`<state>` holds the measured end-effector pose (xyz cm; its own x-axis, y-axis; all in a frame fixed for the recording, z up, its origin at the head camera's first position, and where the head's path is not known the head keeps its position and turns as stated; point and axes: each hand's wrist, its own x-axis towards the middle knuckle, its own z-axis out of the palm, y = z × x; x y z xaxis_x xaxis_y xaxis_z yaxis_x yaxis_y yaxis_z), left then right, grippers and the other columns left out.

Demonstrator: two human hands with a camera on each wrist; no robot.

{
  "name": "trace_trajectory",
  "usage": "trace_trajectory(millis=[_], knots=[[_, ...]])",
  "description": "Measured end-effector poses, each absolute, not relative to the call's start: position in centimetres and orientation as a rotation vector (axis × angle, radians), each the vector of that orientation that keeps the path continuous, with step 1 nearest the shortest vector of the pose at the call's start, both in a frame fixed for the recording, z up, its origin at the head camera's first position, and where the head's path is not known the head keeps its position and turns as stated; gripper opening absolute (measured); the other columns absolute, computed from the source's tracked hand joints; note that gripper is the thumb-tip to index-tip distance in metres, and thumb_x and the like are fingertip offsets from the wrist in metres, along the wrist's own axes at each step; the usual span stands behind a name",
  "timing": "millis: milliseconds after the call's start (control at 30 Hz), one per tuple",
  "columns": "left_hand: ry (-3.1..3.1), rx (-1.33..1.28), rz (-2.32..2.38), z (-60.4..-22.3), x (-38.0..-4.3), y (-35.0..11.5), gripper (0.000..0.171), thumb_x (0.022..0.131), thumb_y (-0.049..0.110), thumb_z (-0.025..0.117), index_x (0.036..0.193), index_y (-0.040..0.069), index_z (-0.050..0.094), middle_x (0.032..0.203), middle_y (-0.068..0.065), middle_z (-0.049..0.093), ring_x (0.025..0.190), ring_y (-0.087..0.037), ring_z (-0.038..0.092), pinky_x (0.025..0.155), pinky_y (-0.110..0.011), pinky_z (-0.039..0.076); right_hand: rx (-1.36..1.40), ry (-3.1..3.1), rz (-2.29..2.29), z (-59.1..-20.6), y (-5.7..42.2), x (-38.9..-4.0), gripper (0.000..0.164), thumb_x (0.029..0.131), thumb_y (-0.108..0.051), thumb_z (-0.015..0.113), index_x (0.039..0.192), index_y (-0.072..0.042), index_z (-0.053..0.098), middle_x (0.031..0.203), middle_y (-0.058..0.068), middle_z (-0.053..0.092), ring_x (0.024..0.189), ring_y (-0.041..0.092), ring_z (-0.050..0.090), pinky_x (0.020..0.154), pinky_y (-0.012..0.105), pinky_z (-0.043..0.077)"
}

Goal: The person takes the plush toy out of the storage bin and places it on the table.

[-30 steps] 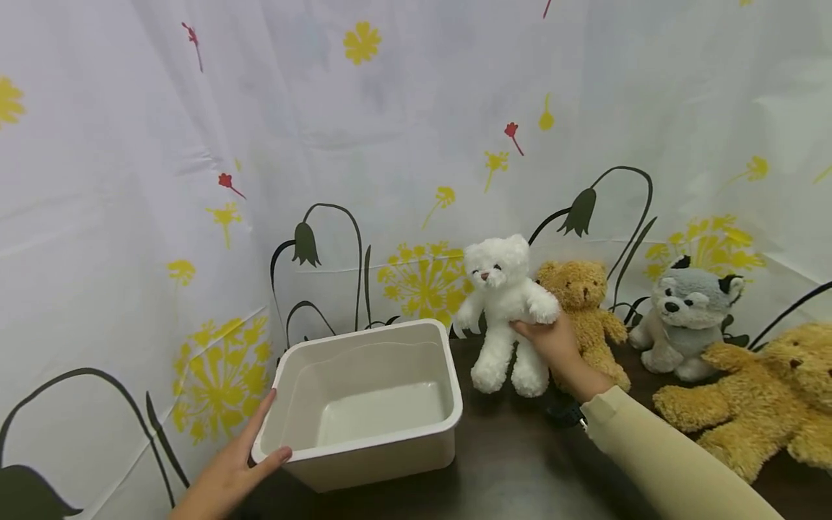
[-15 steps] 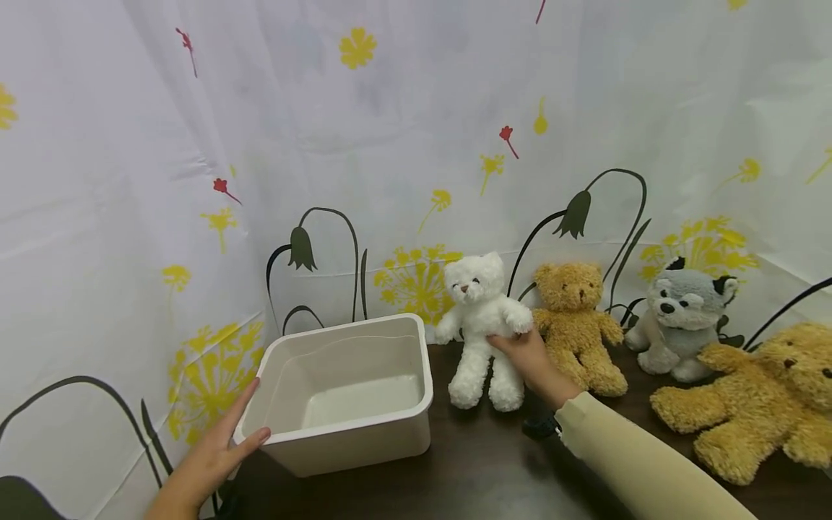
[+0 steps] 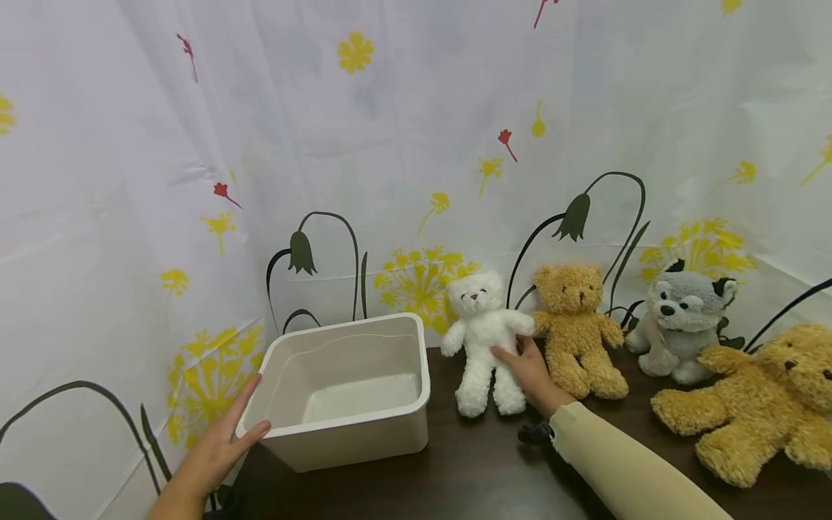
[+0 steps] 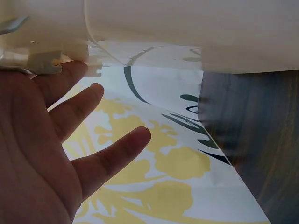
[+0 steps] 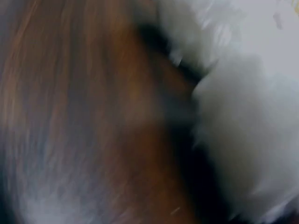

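Observation:
A white plush teddy bear point(image 3: 482, 328) is upright on the dark table, near the patterned curtain. My right hand point(image 3: 529, 372) holds its side, the thumb across its belly; the other fingers are mostly hidden. Blurred white fur of the bear point(image 5: 252, 121) fills the right of the right wrist view. Left of the bear stands an off-white plastic bin point(image 3: 351, 437) with nothing in it. My left hand point(image 3: 211, 451) touches the bin's left front corner, thumb at the rim. Spread, fairly straight fingers point(image 4: 112, 161) show below the bin's rim in the left wrist view.
Right of the white bear sit a golden teddy bear point(image 3: 575, 332) and a grey husky plush point(image 3: 682, 321). A larger golden teddy bear point(image 3: 767, 404) leans at the far right. The curtain point(image 3: 390, 144) backs the table point(image 3: 468, 469).
The white bear has come down and to the left with my right hand, away from the golden bear. The bin and my left hand have shifted slightly left.

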<state>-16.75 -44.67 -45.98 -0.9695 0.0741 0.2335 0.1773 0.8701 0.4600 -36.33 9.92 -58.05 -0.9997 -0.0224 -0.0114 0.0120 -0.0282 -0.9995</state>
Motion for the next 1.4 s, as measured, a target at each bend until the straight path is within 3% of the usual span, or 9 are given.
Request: trace_trajectory(millis=[200, 267, 367, 500, 800, 867, 933, 1067, 1400], knots=[[-2.824, -0.221, -0.779, -46.7, -17.0, -44.8, 0.08, 0.1, 0.035, 0.062, 0.164, 0.036, 0.013, 0.168, -0.009, 0.027, 0.141, 0.011, 0.021, 0.099, 0.002, 0.009, -0.103, 2.206, -2.157, -59.2, 10.3, -36.3, 0.097, 0.09, -0.051, 0.073, 0.161, -0.02, 0.015, 0.166, 0.008, 0.024, 0.151, 0.031, 0.03, 0.119, 0.054, 0.032], [-2.829, -0.216, -0.802, -46.6, -17.0, -44.8, 0.08, 0.101, 0.035, 0.061, 0.164, 0.037, 0.012, 0.169, -0.008, 0.024, 0.141, 0.012, 0.018, 0.106, -0.002, 0.009, -0.13, 2.231, -2.109, -59.0, 10.2, -36.2, 0.098, 0.091, -0.053, 0.071, 0.162, -0.021, 0.011, 0.168, 0.009, 0.019, 0.152, 0.032, 0.027, 0.119, 0.055, 0.031], [-2.847, -0.196, -0.859, -46.3, -17.3, -44.6, 0.079, 0.102, 0.036, 0.06, 0.163, 0.039, 0.01, 0.17, -0.007, 0.02, 0.147, 0.001, 0.019, 0.121, -0.03, 0.018, -0.143, 2.281, -2.037, -58.8, 10.2, -36.0, 0.1, 0.092, -0.057, 0.068, 0.162, -0.021, 0.006, 0.17, 0.009, 0.012, 0.154, 0.033, 0.022, 0.12, 0.056, 0.029], [-2.855, -0.182, -0.887, -46.1, -17.5, -44.5, 0.08, 0.102, 0.036, 0.06, 0.163, 0.04, 0.008, 0.17, -0.008, 0.021, 0.15, -0.018, 0.023, 0.116, -0.06, 0.023, -0.115, 2.312, -2.019, -58.7, 9.9, -36.0, 0.099, 0.091, -0.056, 0.069, 0.162, -0.019, 0.011, 0.169, 0.011, 0.015, 0.154, 0.034, 0.024, 0.12, 0.056, 0.03], [-2.829, -0.225, -0.847, -46.4, -17.4, -44.5, 0.079, 0.102, 0.033, 0.06, 0.164, 0.037, 0.011, 0.168, -0.01, 0.024, 0.14, 0.014, 0.017, 0.109, -0.006, 0.012, -0.04, 2.382, -2.053, -58.9, 8.3, -36.0, 0.085, 0.094, -0.049, 0.07, 0.158, -0.016, 0.025, 0.16, 0.013, 0.034, 0.146, 0.035, 0.038, 0.115, 0.054, 0.037], [-2.835, -0.215, -0.834, -46.3, -17.5, -44.5, 0.08, 0.102, 0.034, 0.06, 0.164, 0.037, 0.011, 0.168, -0.01, 0.025, 0.146, 0.001, 0.022, 0.113, -0.011, 0.015, -0.017, 2.369, -2.084, -58.7, 8.2, -35.9, 0.082, 0.095, -0.047, 0.069, 0.156, -0.015, 0.026, 0.159, 0.013, 0.034, 0.146, 0.035, 0.038, 0.114, 0.055, 0.036], [-2.845, -0.21, -0.831, -46.2, -17.6, -44.5, 0.081, 0.101, 0.034, 0.061, 0.164, 0.036, 0.01, 0.168, -0.013, 0.025, 0.15, -0.021, 0.028, 0.121, -0.033, 0.024, 0.015, 2.338, -2.127, -58.5, 8.3, -35.9, 0.08, 0.095, -0.047, 0.069, 0.155, -0.014, 0.028, 0.159, 0.014, 0.034, 0.146, 0.035, 0.037, 0.114, 0.055, 0.036], [-2.879, -0.185, -0.816, -45.7, -17.9, -44.5, 0.083, 0.101, 0.039, 0.06, 0.164, 0.038, 0.006, 0.167, -0.018, 0.024, 0.143, -0.051, 0.035, 0.104, -0.072, 0.033, 0.095, 2.282, -2.165, -57.9, 8.5, -36.0, 0.081, 0.095, -0.047, 0.068, 0.156, -0.014, 0.026, 0.161, 0.013, 0.031, 0.147, 0.034, 0.034, 0.115, 0.055, 0.035], [-2.869, -0.179, -0.865, -45.9, -18.8, -44.5, 0.082, 0.101, 0.041, 0.06, 0.164, 0.037, 0.007, 0.165, -0.022, 0.027, 0.142, -0.053, 0.036, 0.101, -0.073, 0.035, 0.093, 2.257, -2.162, -58.4, 8.7, -36.0, 0.087, 0.093, -0.05, 0.07, 0.157, -0.013, 0.026, 0.162, 0.013, 0.03, 0.149, 0.033, 0.032, 0.117, 0.055, 0.034]])
